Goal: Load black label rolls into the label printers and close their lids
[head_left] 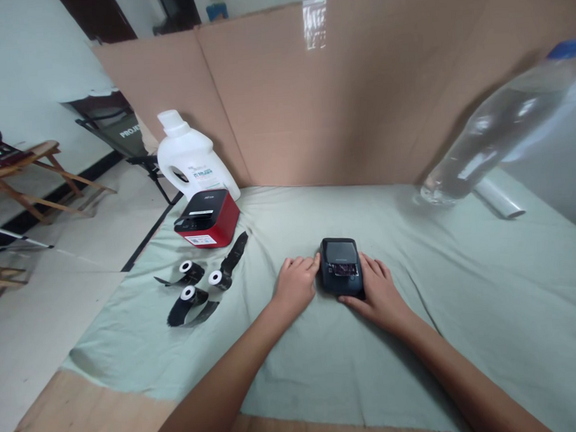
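A small black portable label printer [340,268] lies on the green cloth, with a strip of dark patterned label showing at its slot. My right hand [378,295] grips its right side, fingers along the far part of that edge and thumb at the near edge. On the other side, my left hand [298,282] has its fingers curled in, and one fingertip touches the printer's left edge. To the left lie three partly unrolled black label rolls [220,279] with white cores. Behind them sits a red and black printer [212,218].
A white detergent jug [194,156] stands behind the red printer. At the right are a large clear bottle [494,130] with a blue cap and a white tube [500,198]. A cardboard panel [335,99] closes off the back. Green cloth [279,223] covers the wooden table.
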Demonstrator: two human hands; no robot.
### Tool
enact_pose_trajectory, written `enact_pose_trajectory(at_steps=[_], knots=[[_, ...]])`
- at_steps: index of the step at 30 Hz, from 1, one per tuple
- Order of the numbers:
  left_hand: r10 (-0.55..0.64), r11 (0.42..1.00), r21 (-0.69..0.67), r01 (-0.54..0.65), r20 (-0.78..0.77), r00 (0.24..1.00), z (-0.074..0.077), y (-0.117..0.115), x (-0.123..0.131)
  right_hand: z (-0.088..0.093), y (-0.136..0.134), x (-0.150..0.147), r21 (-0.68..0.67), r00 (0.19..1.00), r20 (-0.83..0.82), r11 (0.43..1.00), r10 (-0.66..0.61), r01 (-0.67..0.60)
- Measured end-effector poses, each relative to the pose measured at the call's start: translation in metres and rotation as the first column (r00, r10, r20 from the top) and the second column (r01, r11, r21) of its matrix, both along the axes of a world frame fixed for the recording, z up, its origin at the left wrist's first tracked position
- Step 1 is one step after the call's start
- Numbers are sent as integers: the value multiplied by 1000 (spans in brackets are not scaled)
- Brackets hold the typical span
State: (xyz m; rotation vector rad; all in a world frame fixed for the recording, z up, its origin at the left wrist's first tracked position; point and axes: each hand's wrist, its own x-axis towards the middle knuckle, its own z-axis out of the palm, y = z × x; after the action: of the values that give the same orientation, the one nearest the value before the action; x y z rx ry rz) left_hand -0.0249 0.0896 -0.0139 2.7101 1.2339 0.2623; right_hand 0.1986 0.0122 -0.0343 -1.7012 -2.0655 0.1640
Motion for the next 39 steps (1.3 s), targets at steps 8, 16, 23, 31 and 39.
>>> enact_pose_trajectory(at_steps=[8,16,23,31,39], knots=[[99,919,-392,31,308,946,2,15,-9,0,-1,1,-4,999,36,1000,-2,2],[156,901,-425,89,507,848,-1,7,-14,1,-2,1,-13,999,37,1000,-9,10],[86,897,-418,145,486,869,0,-5,-13,0,-2,2,-5,999,37,1000,-1,1],[91,913,-396,97,430,898,1,-1,-13,-1,-2,0,-1,999,46,1000,-7,7],[223,823,-544,166,577,786,-5,7,-13,-3,-2,1,10,999,49,1000,0,-1]])
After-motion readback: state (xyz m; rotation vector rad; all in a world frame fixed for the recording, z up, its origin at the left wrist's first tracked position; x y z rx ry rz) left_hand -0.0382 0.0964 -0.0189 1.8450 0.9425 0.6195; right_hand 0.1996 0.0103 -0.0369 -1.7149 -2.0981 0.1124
